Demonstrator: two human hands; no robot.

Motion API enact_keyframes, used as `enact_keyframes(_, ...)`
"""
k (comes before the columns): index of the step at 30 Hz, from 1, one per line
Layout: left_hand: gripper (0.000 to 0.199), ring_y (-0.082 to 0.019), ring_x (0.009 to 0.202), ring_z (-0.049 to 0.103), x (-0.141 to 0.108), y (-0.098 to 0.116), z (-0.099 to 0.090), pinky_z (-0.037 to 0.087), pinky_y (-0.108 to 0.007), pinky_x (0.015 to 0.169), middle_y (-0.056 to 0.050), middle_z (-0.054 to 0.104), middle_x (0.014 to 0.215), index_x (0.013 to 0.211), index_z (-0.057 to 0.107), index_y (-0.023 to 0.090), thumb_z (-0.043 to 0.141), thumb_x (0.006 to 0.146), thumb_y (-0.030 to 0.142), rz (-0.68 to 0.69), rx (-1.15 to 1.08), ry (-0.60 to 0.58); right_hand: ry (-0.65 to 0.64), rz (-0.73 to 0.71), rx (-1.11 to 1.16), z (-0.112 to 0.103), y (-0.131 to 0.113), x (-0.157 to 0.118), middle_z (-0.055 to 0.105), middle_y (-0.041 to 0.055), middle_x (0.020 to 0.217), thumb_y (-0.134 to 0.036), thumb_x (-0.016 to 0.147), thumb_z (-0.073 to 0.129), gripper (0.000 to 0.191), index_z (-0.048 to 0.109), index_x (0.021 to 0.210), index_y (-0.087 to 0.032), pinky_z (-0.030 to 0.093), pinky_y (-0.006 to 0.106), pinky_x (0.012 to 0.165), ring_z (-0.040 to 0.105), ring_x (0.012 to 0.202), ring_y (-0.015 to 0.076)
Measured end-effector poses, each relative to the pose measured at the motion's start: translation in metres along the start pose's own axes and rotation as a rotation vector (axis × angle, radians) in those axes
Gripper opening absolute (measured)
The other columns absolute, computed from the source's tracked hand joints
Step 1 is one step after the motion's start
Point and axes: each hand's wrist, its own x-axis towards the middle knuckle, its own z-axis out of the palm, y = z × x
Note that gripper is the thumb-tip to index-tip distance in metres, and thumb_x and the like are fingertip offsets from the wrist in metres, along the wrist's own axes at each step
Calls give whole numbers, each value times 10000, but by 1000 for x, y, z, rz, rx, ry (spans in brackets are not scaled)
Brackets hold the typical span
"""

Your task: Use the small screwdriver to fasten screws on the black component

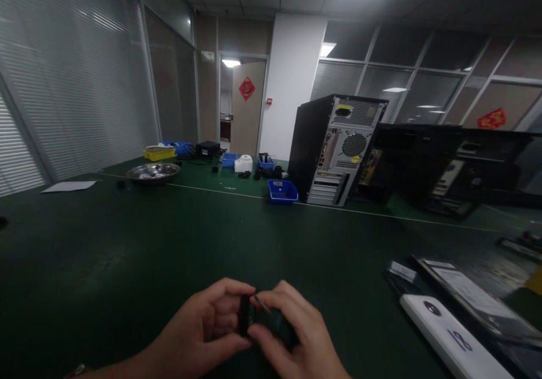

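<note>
Right now, in the head view, both my hands meet at six o'clock, low over the green table mat (127, 266). My left hand (203, 328) pinches a small dark component (244, 315) between thumb and curled fingers, closed narrow on its edge. My right hand (292, 334) closes on the same piece from the other side, a thin metal pin or tool tip (262, 305) showing between the fingertips; what exactly it is, I cannot tell. A trace of green on the part suggests a little circuit board. I judge it light, stiff and fragile, easily dropped, best held by its edges and not by its face.

At four o'clock a white device marked 18 (449, 336) lies near my right hand, with a dark flat panel (470, 294) just beyond it. At one o'clock, well apart, a computer tower (334, 150) stands with its rear toward me, a blue bin (282, 191) beside it. At eleven o'clock sit a steel bowl (153, 172) and a yellow tray (159, 153). Nothing crowds my hands.
</note>
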Motion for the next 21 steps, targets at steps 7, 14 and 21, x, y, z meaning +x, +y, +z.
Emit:
enact_keyframes(7, 412, -231, 996, 685, -1, 2, -2, 488, -385, 867, -74, 724, 1096, 1151, 558, 222, 752, 792, 158, -13, 18, -16, -87, 2, -129, -2, 0, -1, 656, 60, 808, -178, 818, 645, 205, 659, 1022, -192, 450, 263, 565, 657, 688, 199)
enact_keyframes(14, 219, -209, 973, 678, 1, 3, 2, 495, -349, 853, -43, 740, 1002, 1067, 599, 218, 678, 863, 209, 7, 50, 43, -150, -59, -292, 2, -3, 0, 680, 77, 836, -184, 854, 634, 188, 652, 1041, -179, 453, 266, 559, 692, 699, 210)
enact_keyframes(21, 343, -252, 1063, 654, 3, 8, 1, 468, -402, 958, -83, 729, 1096, 1169, 603, 198, 680, 836, 226, -74, 125, 158, -134, 65, -111, -2, -3, 1, 678, 58, 942, -174, 866, 629, 301, 594, 1159, -233, 492, 296, 682, 678, 826, 222)
